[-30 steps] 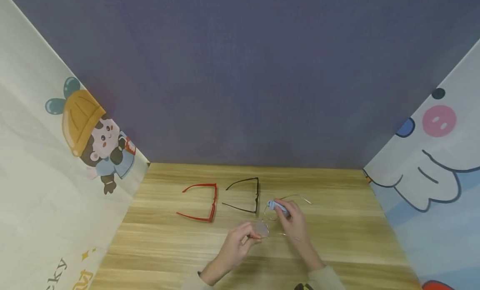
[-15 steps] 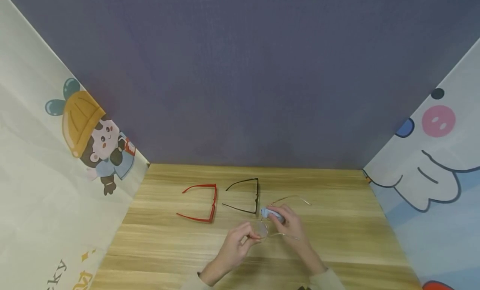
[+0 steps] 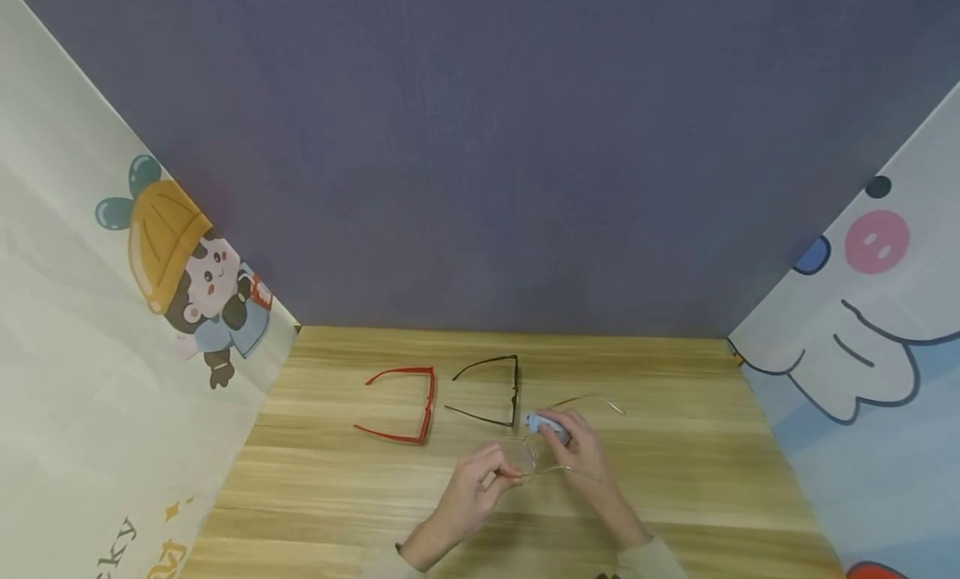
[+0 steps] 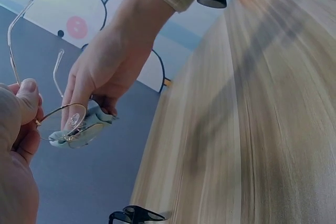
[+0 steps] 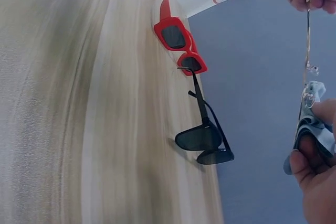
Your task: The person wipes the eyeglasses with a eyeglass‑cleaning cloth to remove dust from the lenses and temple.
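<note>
My left hand (image 3: 474, 486) pinches the near end of a pair of thin gold wire-rimmed glasses (image 3: 534, 460) between thumb and fingers. The glasses are held up above the table, their temples unfolded toward the right. With my right hand (image 3: 587, 456) I grip a light blue cloth (image 3: 542, 426) folded around the far lens, which it mostly hides. In the left wrist view the cloth (image 4: 86, 132) bunches under the right fingers, beside the nose pads. From the right wrist view, the cloth (image 5: 320, 124) is pinched against the lens by the thumb and fingers.
Black sunglasses (image 3: 514, 391) lie on the wooden table (image 3: 337, 496) just left of the hands, temples unfolded leftward. Farther left are red sunglasses (image 3: 430, 404) in the same position. A dark grey panel (image 3: 480, 162) stands behind the table, with printed cartoon sheets along both sides.
My right hand and its cloth have shifted slightly left and nearer along the far lens, mostly in the first half second. The left hand keeps its hold in nearly the same place.
</note>
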`<control>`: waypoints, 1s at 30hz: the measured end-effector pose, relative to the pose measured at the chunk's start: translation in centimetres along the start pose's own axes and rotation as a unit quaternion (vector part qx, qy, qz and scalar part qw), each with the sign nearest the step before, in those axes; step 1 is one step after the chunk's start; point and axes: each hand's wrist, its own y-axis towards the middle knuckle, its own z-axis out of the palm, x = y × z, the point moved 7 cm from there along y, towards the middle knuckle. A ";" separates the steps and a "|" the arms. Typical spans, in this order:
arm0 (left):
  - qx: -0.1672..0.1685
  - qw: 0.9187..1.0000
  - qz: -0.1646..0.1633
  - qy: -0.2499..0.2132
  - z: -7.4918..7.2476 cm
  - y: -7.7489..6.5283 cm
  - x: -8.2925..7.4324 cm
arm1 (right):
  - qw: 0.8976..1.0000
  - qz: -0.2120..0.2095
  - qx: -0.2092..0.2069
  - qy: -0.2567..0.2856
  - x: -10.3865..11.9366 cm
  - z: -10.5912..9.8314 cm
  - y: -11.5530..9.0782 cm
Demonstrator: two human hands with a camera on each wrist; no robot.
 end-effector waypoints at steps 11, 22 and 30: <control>0.012 0.999 -0.040 -0.007 0.3 -0.2 0.4 | 0.997 0.007 -0.073 -0.024 -0.8 -0.7 -0.1; 0.006 0.998 -0.054 -0.012 0.5 -0.2 0.7 | 0.997 0.037 -0.063 -0.012 -1.6 -0.8 -0.2; -0.020 0.991 -0.126 -0.041 0.4 -0.2 1.6 | 0.996 0.000 -0.084 0.007 -2.1 -1.0 -0.5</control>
